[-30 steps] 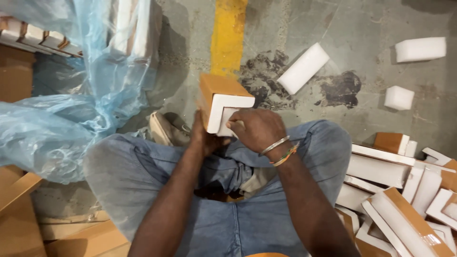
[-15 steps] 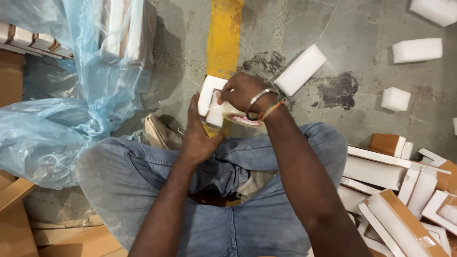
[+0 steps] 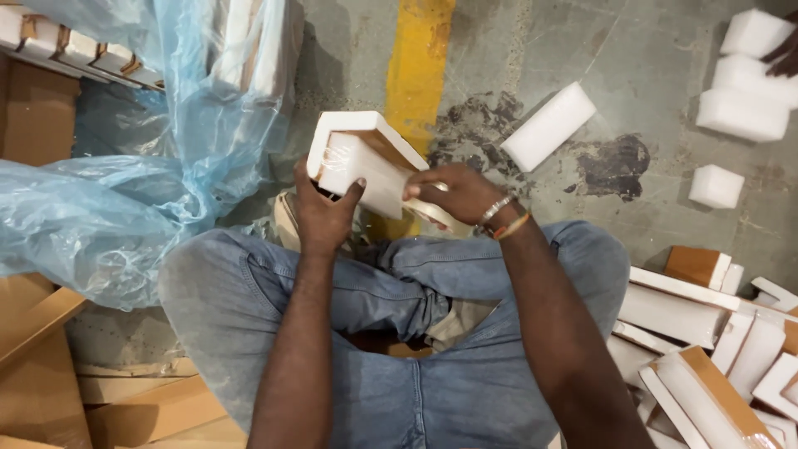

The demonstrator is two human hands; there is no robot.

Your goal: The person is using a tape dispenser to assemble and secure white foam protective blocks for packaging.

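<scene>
both hands [image 3: 328, 212] [image 3: 453, 193] have tilted white box [image 3: 366, 162] open

Bare floor [image 3: 657, 58] lies open ahead, past the yellow stripe [image 3: 420, 66]. Blue plastic sheeting [image 3: 125, 199] crowds the left. White foam blocks [image 3: 549, 126] dot the floor ahead and right, and a pile of flat boxes [image 3: 706, 349] blocks the right side.

left hand [image 3: 322, 214] + right hand [image 3: 455, 193] grip white foam block [image 3: 359, 165] inside cardboard sleeve [image 3: 378, 137]; over lap
</scene>
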